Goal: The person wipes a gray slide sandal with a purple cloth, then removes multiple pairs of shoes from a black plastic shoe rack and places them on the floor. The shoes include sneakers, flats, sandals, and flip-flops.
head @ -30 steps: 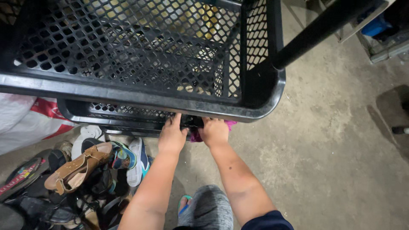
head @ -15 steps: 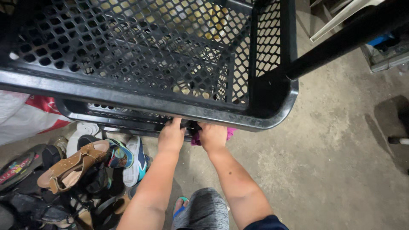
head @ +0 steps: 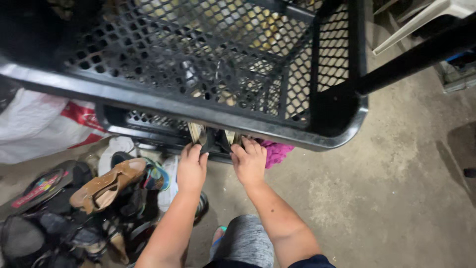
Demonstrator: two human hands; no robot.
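A black mesh shelf rack [head: 208, 115] fills the top of the view, with a lower tier [head: 148, 131] under it. My left hand [head: 191, 167] and my right hand [head: 249, 161] reach side by side to the lower tier's front edge. Each hand's fingers rest on one of a pair of dark shoes with light insoles [head: 214, 137], which stand in the lower tier. A magenta cloth [head: 275, 151] lies just right of my right hand. The shoes' far ends are hidden under the upper tier.
A heap of shoes lies on the floor at the left, with a tan sandal [head: 105, 184] on top and a colourful sneaker [head: 154, 173]. A white and red sack [head: 44, 124] sits behind it. Bare concrete floor [head: 396, 188] spreads to the right. My knee [head: 245, 243] is below.
The view has shifted, so the rack sits further right. The pair of shoes has come into sight in the lower tier, and both hands have drawn slightly back toward me.
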